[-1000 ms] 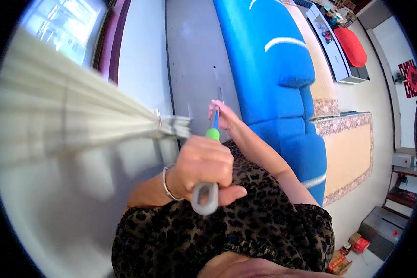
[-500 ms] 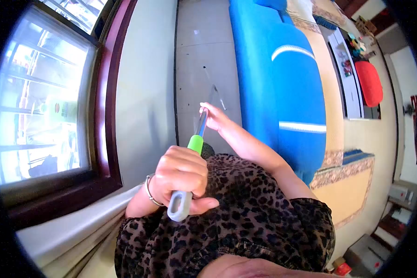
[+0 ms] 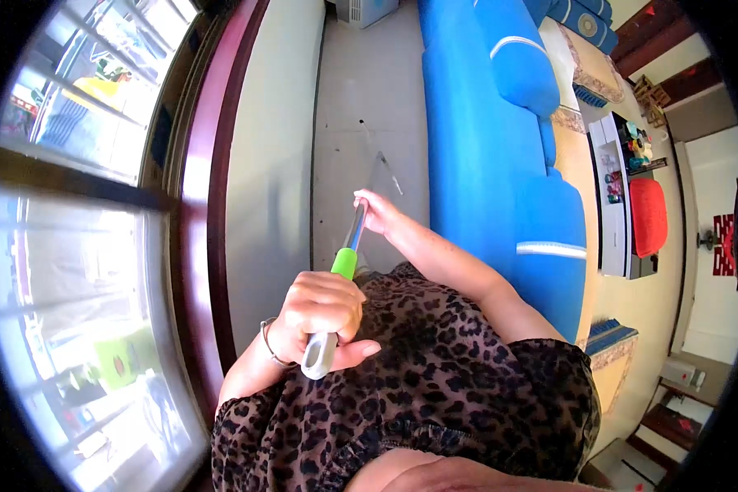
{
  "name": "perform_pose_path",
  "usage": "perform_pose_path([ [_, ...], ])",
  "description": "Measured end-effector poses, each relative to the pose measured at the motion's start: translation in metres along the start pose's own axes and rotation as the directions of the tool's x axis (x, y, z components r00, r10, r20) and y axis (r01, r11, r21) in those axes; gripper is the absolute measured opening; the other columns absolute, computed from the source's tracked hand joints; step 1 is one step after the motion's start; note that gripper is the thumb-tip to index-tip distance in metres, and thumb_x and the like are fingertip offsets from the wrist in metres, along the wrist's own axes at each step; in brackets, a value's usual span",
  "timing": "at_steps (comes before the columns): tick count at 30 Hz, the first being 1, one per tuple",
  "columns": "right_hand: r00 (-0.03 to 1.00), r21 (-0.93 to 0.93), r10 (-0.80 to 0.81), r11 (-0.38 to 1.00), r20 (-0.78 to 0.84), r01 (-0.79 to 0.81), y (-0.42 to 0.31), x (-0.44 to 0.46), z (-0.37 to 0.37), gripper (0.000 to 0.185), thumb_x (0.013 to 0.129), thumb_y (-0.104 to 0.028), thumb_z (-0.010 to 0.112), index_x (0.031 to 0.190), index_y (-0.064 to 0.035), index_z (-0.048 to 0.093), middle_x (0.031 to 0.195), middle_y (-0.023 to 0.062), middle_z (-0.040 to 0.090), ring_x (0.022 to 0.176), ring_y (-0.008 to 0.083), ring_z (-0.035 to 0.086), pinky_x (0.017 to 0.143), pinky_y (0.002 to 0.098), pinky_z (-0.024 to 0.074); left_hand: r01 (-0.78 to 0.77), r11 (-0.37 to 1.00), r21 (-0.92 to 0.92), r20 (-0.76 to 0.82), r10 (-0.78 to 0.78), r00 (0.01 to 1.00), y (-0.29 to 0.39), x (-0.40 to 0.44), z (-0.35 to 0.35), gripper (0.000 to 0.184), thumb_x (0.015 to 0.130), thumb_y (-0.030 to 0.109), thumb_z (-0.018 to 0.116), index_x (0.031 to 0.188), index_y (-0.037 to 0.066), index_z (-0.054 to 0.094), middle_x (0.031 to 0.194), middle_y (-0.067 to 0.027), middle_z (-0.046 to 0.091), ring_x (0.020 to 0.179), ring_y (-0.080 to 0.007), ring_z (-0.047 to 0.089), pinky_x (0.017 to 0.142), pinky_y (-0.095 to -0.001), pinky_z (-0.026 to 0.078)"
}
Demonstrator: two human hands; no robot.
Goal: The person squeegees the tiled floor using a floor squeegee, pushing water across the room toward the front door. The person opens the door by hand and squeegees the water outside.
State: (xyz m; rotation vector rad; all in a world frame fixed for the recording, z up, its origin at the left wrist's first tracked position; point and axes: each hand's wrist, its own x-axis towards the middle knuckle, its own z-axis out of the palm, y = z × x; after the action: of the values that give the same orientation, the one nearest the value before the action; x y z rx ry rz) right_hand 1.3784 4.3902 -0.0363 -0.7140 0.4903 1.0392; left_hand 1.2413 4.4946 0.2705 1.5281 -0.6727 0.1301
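My left hand (image 3: 324,310), with a bracelet at the wrist, is wrapped round the upper end of a pole (image 3: 344,263) that has a green sleeve and a grey looped end. Farther along the same pole, my right hand (image 3: 372,211) closes round its metal shaft. Beyond that hand the pole runs down toward the grey floor (image 3: 348,90). Thin dark and white pieces (image 3: 389,174) show there, too faint to tell what the pole's far end looks like.
On the right, a long blue sofa (image 3: 484,180) borders the floor strip. A pale wall (image 3: 271,156) and a barred window (image 3: 82,295) are on the left. A white appliance (image 3: 366,11) stands at the strip's far end. Farther right are a white cabinet (image 3: 611,197) and a red seat (image 3: 648,217).
The view has turned, bringing more of the window and the white appliance into sight, while the curtain has left view. Both hands keep hold of the pole, which now leans more to the left.
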Motion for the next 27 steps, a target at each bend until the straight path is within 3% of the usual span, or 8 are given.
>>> perform_pose_path([
  [2,1.000,-0.027,-0.014,1.000,-0.002,0.014,-0.034,0.032,0.008,0.012,0.076,-0.023,0.056,0.069,-0.0173,0.047,0.061,-0.0055,0.048,0.054,0.0103,0.047,0.053,0.0286,0.0414,-0.011,1.000,-0.026,-0.042,0.010,0.999,-0.018,0.029,-0.024,0.030,0.059,0.005,0.069,0.050,0.009,0.040,0.048,-0.0016,0.047,0.042,-0.0178,0.049,0.041,-0.0267,0.037],
  [3,0.999,-0.039,-0.046,0.998,-0.017,0.045,-0.049,0.048,0.010,0.013,0.076,-0.023,0.056,0.068,-0.0176,0.047,0.062,-0.0058,0.048,0.055,0.0099,0.047,0.055,0.0289,0.0416,0.073,0.997,0.012,0.014,-0.073,0.997,-0.027,0.038,-0.039,0.028,0.061,0.009,0.067,0.050,0.011,0.042,0.049,-0.0006,0.052,0.049,-0.0169,0.057,0.059,-0.0324,0.047],
  [10,1.000,-0.110,0.012,0.994,-0.011,-0.013,-0.176,0.162,0.026,0.016,0.077,-0.018,0.054,0.065,-0.0165,0.044,0.056,-0.0057,0.045,0.051,0.0097,0.044,0.049,0.0294,0.0386,0.069,0.976,0.209,-0.068,-0.056,0.996,-0.123,0.115,-0.121,0.028,0.061,0.007,0.068,0.051,0.009,0.041,0.053,-0.0024,0.051,0.050,-0.0181,0.053,0.063,-0.0331,0.048],
  [15,0.996,-0.189,0.024,0.981,-0.081,-0.039,-0.285,0.251,0.046,0.014,0.075,-0.018,0.055,0.068,-0.0140,0.045,0.059,-0.0020,0.046,0.052,0.0133,0.046,0.050,0.0320,0.0403,0.236,0.922,0.308,-0.263,-0.157,0.952,-0.197,0.191,-0.167,0.028,0.064,0.005,0.065,0.051,0.010,0.041,0.053,0.0002,0.052,0.061,-0.0166,0.060,0.080,-0.0367,0.043],
  [20,0.990,-0.285,0.011,0.957,-0.142,-0.052,-0.404,0.380,0.074,0.013,0.077,-0.019,0.053,0.067,-0.0132,0.046,0.056,-0.0021,0.046,0.048,0.0126,0.046,0.045,0.0298,0.0406,0.287,0.902,0.321,-0.372,-0.159,0.915,-0.300,0.282,-0.244,0.028,0.067,0.002,0.059,0.050,0.011,0.038,0.050,0.0001,0.050,0.055,-0.0163,0.057,0.082,-0.0383,0.041],
  [21,0.993,-0.313,-0.016,0.950,-0.115,-0.021,-0.373,0.315,0.072,0.014,0.077,-0.020,0.053,0.067,-0.0133,0.046,0.055,-0.0018,0.046,0.048,0.0131,0.047,0.044,0.0300,0.0412,0.275,0.898,0.344,-0.399,-0.125,0.908,-0.241,0.257,-0.185,0.028,0.067,0.002,0.059,0.050,0.011,0.038,0.051,0.0001,0.050,0.055,-0.0161,0.057,0.082,-0.0383,0.041],
  [24,0.991,-0.337,-0.036,0.941,-0.127,-0.009,-0.418,0.393,0.100,0.018,0.078,-0.022,0.053,0.064,-0.0126,0.047,0.053,-0.0004,0.045,0.046,0.0147,0.048,0.044,0.0304,0.0433,0.289,0.892,0.347,-0.430,-0.122,0.895,-0.298,0.284,-0.249,0.027,0.066,-0.001,0.057,0.051,0.010,0.037,0.051,-0.0004,0.049,0.057,-0.0154,0.056,0.083,-0.0384,0.041],
  [27,0.978,-0.296,-0.114,0.953,-0.174,0.058,-0.460,0.475,0.123,0.019,0.080,-0.025,0.053,0.079,-0.0067,0.048,0.059,0.0029,0.048,0.046,0.0164,0.048,0.044,0.0324,0.0452,0.268,0.890,0.368,-0.513,-0.046,0.857,-0.360,0.312,-0.298,0.027,0.067,-0.002,0.056,0.052,0.008,0.035,0.053,-0.0021,0.049,0.057,-0.0158,0.055,0.081,-0.0389,0.042],
])
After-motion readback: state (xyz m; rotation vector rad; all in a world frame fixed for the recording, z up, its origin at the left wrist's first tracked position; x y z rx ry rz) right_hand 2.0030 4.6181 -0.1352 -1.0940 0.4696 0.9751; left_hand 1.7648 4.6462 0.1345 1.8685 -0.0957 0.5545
